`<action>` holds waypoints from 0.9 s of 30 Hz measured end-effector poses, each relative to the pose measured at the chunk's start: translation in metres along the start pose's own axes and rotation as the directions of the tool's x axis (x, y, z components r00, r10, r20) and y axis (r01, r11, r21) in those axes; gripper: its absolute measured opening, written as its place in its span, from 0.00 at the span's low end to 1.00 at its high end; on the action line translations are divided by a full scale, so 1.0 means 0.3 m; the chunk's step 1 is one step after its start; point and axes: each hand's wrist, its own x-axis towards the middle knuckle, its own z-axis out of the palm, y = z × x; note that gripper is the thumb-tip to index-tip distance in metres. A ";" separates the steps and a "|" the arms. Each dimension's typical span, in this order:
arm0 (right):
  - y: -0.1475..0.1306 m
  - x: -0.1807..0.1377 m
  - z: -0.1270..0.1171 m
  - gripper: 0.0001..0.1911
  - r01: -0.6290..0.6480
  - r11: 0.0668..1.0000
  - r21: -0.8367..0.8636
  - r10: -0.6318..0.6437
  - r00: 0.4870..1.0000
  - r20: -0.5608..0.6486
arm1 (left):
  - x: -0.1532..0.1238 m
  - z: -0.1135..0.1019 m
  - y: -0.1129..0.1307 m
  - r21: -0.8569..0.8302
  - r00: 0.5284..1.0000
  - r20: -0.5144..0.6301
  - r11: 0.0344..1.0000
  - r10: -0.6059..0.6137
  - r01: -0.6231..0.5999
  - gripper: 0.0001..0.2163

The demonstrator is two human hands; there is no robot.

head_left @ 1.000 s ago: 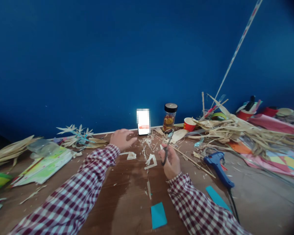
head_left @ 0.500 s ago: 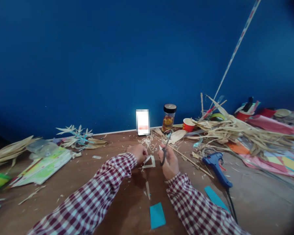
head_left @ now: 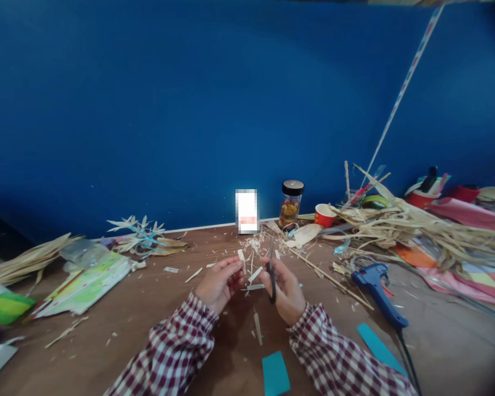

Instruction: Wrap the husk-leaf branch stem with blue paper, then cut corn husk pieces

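My left hand [head_left: 221, 280] pinches a short pale strip [head_left: 242, 260], like dried husk, between thumb and fingers, its free end pointing up. A pair of dark-handled scissors [head_left: 272, 275] is in my right hand [head_left: 286, 291], blades pointing away from me; whether the blades are apart is too small to tell. A small pale piece [head_left: 278, 254] shows beside the right fingers. Between the two hands, cut pale strips [head_left: 254, 287] lie on the brown table. Fine shavings [head_left: 253, 242] are scattered just beyond them.
Behind stand a blurred-out upright phone-like screen [head_left: 247, 212], a lidded jar [head_left: 291, 206] and a red paper cup [head_left: 324, 215]. To the right lie a blue glue gun [head_left: 377, 286] with a cord and a heap of dried husks [head_left: 416, 220]. Blue paper [head_left: 276, 374] is near me.
My left hand has drawn back toward me and turned, now raising a pale strip. My right hand keeps the scissors and has shifted slightly nearer. The whole view has moved a little.
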 end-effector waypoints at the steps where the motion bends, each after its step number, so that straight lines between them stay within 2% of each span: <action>1: -0.001 -0.007 0.008 0.17 -0.025 0.999 0.028 0.024 0.998 0.061 | -0.011 -0.002 -0.005 -0.045 1.000 -0.009 0.999 -0.009 0.009 0.02; 4: 0.003 -0.023 0.026 0.16 -0.075 0.993 0.089 0.054 0.973 0.226 | -0.032 -0.002 -0.011 -0.199 0.999 -0.020 0.979 -0.044 0.039 0.03; 7: 0.011 -0.030 0.033 0.15 -0.052 0.994 0.095 0.022 0.956 0.294 | -0.036 0.001 -0.009 -0.281 0.997 -0.011 0.957 -0.078 0.072 0.04; 9: 0.015 -0.031 0.035 0.14 -0.056 0.994 0.097 0.025 0.956 0.294 | -0.030 0.000 -0.011 -0.267 0.996 -0.017 0.961 -0.083 0.076 0.05; 11: 0.019 -0.030 0.037 0.14 -0.093 0.990 0.105 0.061 0.960 0.274 | -0.020 -0.003 -0.018 -0.223 0.997 -0.062 0.975 -0.044 0.029 0.06; 14: 0.024 -0.030 0.039 0.15 -0.160 0.980 0.122 0.124 0.959 0.256 | -0.007 -0.011 -0.036 -0.093 0.983 -0.139 0.986 0.123 -0.137 0.09; 16: 0.025 -0.033 0.040 0.15 -0.169 0.978 0.123 0.132 0.956 0.260 | -0.004 -0.015 -0.048 -0.062 0.968 -0.157 0.977 0.194 -0.206 0.10; 23: 0.021 -0.037 0.046 0.16 -0.191 0.978 0.080 0.165 0.953 0.254 | 0.001 -0.033 -0.065 -0.172 0.969 -0.168 0.962 0.183 -0.212 0.12; 27: 0.013 -0.037 0.043 0.16 -0.184 0.980 0.071 0.157 0.945 0.286 | 0.015 -0.045 -0.067 -0.170 0.966 -0.183 0.962 0.182 -0.214 0.12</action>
